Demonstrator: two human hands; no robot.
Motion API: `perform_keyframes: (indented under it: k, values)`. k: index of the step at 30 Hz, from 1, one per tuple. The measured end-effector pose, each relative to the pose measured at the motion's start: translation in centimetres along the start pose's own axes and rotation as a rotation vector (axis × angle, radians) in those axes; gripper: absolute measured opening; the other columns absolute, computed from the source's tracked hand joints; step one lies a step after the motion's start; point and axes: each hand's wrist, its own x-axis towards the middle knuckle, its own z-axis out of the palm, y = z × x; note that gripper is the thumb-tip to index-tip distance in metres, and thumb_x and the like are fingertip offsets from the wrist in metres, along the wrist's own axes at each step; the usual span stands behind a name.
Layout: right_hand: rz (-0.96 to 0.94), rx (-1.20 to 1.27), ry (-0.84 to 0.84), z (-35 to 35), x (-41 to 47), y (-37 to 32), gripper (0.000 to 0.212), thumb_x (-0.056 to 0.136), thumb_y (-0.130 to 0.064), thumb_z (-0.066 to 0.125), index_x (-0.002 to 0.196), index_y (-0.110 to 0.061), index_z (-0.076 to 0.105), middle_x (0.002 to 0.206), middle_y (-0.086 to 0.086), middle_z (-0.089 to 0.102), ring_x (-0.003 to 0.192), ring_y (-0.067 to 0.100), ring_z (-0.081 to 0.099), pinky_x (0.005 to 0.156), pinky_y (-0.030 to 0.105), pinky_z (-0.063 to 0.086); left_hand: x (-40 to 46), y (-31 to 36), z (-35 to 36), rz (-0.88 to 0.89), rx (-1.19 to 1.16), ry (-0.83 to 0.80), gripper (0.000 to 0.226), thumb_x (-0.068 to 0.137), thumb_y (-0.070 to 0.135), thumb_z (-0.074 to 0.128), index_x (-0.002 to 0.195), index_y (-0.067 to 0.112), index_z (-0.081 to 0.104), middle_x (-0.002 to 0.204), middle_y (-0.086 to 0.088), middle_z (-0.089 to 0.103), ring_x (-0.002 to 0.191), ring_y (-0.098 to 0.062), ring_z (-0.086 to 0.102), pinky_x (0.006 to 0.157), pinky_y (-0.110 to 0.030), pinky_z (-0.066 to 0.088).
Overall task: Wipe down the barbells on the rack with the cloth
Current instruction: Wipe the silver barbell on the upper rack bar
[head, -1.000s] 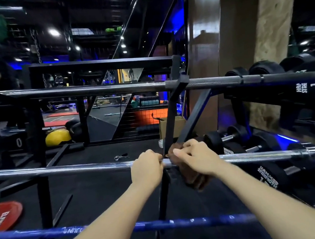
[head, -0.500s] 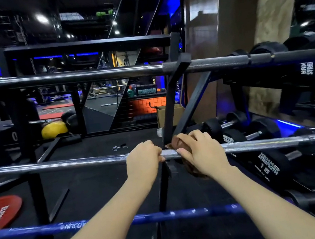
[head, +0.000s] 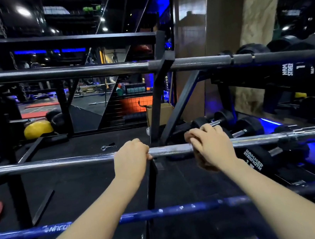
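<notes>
Chrome bar: we are working on the silver barbell (head: 169,150), which lies across the black rack (head: 165,89) on its middle tier.
Left hand: our left hand (head: 130,156) curls over the shaft just left of the rack's upright, probably to stop the bar rolling.
Right hand: our right hand (head: 210,147) wraps the brown cloth (head: 204,164) around the shaft just right of the upright; the fabric bunches under the palm, so all sides of the steel get rubbed.
Gap: bare knurled steel shows between our hands.
Other bars: the dark barbell (head: 201,62) sits on the upper tier, the blue barbell (head: 185,209) on the lower one, and another chrome bar at the bottom edge.
Beyond: rubber dumbbells (head: 248,126) lie on the floor to the right.
</notes>
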Motion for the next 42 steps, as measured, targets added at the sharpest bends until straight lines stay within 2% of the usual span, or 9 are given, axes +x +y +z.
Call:
perform_keyframes:
  k: [3, 6, 11, 15, 22, 26, 30, 37, 42]
  values:
    - [0.083, -0.016, 0.105, 0.4, -0.1, -1.3, 0.018, 0.088, -0.033, 0.057, 0.095, -0.024, 0.070, 0.095, 0.005, 0.063, 0.084, 0.034, 0.052, 0.067, 0.037, 0.040, 0.0, 0.5, 0.1, -0.006, 0.009, -0.011, 0.024, 0.091, 0.039, 0.056, 0.084, 0.017, 0.064, 0.090, 0.003, 0.046, 0.089, -0.018, 0.049, 0.066, -0.032, 0.042]
    - [-0.028, -0.033, 0.225, 0.8, -0.4, -5.5, 0.024, 0.078, -0.036, 0.048, 0.078, -0.026, 0.069, 0.077, -0.001, 0.063, 0.072, 0.027, 0.055, 0.063, 0.033, 0.034, -0.2, 0.9, 0.1, 0.002, 0.072, 0.027, 0.022, 0.092, 0.036, 0.055, 0.086, 0.018, 0.065, 0.091, 0.002, 0.047, 0.086, -0.018, 0.050, 0.062, -0.031, 0.038]
    - [-0.237, -0.068, 0.266, 1.1, -0.8, -2.9, 0.018, 0.078, -0.037, 0.057, 0.086, -0.027, 0.069, 0.081, -0.004, 0.062, 0.073, 0.025, 0.056, 0.060, 0.032, 0.041, -0.4, 0.4, -0.2, 0.025, 0.084, 0.013, 0.024, 0.094, 0.039, 0.051, 0.086, 0.021, 0.064, 0.089, 0.004, 0.045, 0.085, -0.016, 0.051, 0.061, -0.029, 0.035]
    - [-0.200, -0.098, 0.338, 0.8, -0.8, 1.4, 0.031, 0.081, -0.039, 0.042, 0.079, -0.025, 0.070, 0.077, -0.003, 0.062, 0.069, 0.027, 0.055, 0.054, 0.032, 0.039, -0.3, 0.5, -0.2, 0.023, 0.054, 0.017, 0.024, 0.094, 0.039, 0.051, 0.085, 0.021, 0.063, 0.087, 0.005, 0.043, 0.093, -0.017, 0.054, 0.061, -0.030, 0.037]
    - [-0.219, 0.011, 0.366, 1.4, 0.0, -6.5, 0.008, 0.069, -0.032, 0.064, 0.074, -0.029, 0.070, 0.073, -0.005, 0.060, 0.068, 0.022, 0.054, 0.056, 0.028, 0.038, -0.4, 0.8, 0.2, -0.004, 0.122, 0.043, 0.014, 0.093, 0.026, 0.054, 0.081, 0.022, 0.061, 0.073, 0.004, 0.031, 0.080, -0.016, 0.045, 0.056, -0.030, 0.031]
    - [-0.304, -0.006, 0.412, 1.8, -0.5, -3.3, 0.012, 0.072, -0.032, 0.065, 0.080, -0.025, 0.070, 0.079, -0.005, 0.061, 0.072, 0.023, 0.053, 0.056, 0.029, 0.040, -0.4, 0.4, -0.3, 0.025, 0.125, 0.054, 0.021, 0.095, 0.036, 0.050, 0.085, 0.022, 0.062, 0.092, 0.004, 0.051, 0.089, -0.017, 0.052, 0.059, -0.028, 0.032]
    - [-0.276, 0.020, 0.443, 1.3, -1.3, -0.5, 0.010, 0.070, -0.027, 0.067, 0.079, -0.022, 0.070, 0.083, -0.003, 0.062, 0.077, 0.023, 0.048, 0.055, 0.033, 0.042, -0.5, 0.6, -0.4, 0.035, 0.078, 0.047, 0.024, 0.094, 0.039, 0.050, 0.087, 0.020, 0.063, 0.096, 0.003, 0.052, 0.094, -0.017, 0.054, 0.061, -0.029, 0.035]
    - [-0.358, 0.114, 0.354, 1.2, -0.1, -6.7, 0.012, 0.067, -0.026, 0.077, 0.076, -0.031, 0.071, 0.083, -0.004, 0.060, 0.080, 0.021, 0.044, 0.062, 0.028, 0.034, -0.5, 0.8, -0.3, 0.027, 0.134, 0.068, 0.018, 0.095, 0.031, 0.051, 0.087, 0.022, 0.064, 0.093, 0.003, 0.050, 0.092, -0.017, 0.056, 0.057, -0.029, 0.032]
    - [-0.347, 0.089, 0.286, 0.6, -1.9, -0.5, 0.025, 0.061, -0.014, 0.083, 0.079, -0.023, 0.067, 0.090, -0.001, 0.061, 0.080, 0.024, 0.046, 0.055, 0.033, 0.044, -0.5, 0.3, -0.7, 0.033, 0.092, 0.039, 0.023, 0.095, 0.039, 0.050, 0.088, 0.022, 0.064, 0.096, 0.003, 0.052, 0.093, -0.017, 0.054, 0.059, -0.028, 0.032]
